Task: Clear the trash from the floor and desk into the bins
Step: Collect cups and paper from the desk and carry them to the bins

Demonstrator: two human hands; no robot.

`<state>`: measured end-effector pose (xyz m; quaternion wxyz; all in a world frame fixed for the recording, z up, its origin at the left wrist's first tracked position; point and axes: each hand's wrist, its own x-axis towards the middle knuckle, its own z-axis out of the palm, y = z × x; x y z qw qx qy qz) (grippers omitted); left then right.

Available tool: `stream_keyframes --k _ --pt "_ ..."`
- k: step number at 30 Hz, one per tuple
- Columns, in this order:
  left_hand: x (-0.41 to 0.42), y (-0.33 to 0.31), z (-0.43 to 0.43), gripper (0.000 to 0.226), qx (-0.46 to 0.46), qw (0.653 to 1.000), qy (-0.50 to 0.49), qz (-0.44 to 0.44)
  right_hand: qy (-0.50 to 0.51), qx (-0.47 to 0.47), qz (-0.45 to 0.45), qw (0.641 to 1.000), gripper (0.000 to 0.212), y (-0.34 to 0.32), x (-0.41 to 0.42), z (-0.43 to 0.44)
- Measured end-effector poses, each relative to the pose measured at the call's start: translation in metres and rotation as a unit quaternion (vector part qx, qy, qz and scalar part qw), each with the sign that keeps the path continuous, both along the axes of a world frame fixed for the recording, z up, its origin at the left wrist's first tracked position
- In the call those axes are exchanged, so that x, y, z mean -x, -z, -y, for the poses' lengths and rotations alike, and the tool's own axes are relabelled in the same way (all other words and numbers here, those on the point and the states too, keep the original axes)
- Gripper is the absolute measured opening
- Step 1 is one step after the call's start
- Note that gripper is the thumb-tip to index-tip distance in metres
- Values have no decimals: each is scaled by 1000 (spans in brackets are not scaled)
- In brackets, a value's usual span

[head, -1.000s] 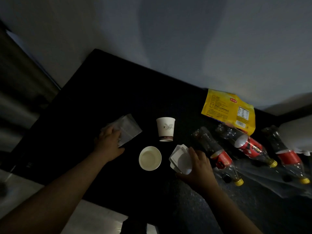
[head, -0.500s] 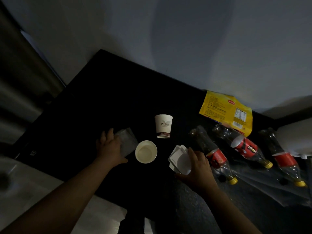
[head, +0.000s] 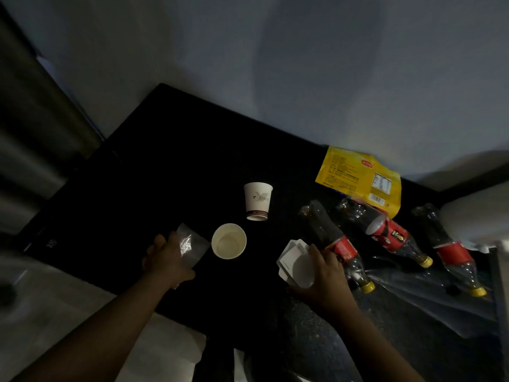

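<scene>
Left hand: your left hand (head: 168,260) grips a crumpled clear plastic wrapper (head: 190,246) low over the desk, near its front edge.
Right hand: your right hand (head: 326,279) curls round a stack of white cards (head: 294,264), thumb side on top.
Between the hands: an upright paper cup (head: 229,241) stands open-mouthed, just beside the wrapper. A second paper cup (head: 257,201) sits beyond it, banded narrow end towards you; whether it stands or lies, I cannot tell.
Right of the cards: three bottles (head: 337,245) with red labels and yellow caps lie on their sides, caps towards you, the nearest touching your right hand. A clear plastic sheet (head: 413,301) lies under and in front of them.
Far right: a yellow packet (head: 358,177) lies flat by the back edge, its near corner over one bottle's base.
Edges: the black desk (head: 170,166) meets the wall along its far edge. Its left edge slants down towards you, and the front edge runs under your left forearm.
Open room: a broad stretch of dark desktop lies between your left hand and the far left corner.
Room: dim light, a pale wall (head: 275,64) behind and a pale floor (head: 55,293) at lower left. A white object (head: 476,219) shows at the right edge, too cropped to name.
</scene>
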<state>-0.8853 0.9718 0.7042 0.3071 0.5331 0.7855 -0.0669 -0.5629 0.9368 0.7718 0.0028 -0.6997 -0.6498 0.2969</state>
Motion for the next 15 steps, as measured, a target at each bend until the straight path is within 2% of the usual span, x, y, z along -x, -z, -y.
stream_keyframes --k 2,6,10,15 --pt "0 -1 3 100 -16 998 -43 37 -4 -7 -5 1000 105 0 0 0" --pt "-1 -16 3 106 -81 987 -104 90 -10 -14 -15 1000 104 -2 1 -5" --pt "-8 -41 4 110 -141 976 -115 123 -18 -24 -25 999 104 -3 1 -10" --pt "-31 -72 2 111 -190 965 -82 161 -19 -21 -53 998 105 -5 -5 -15"
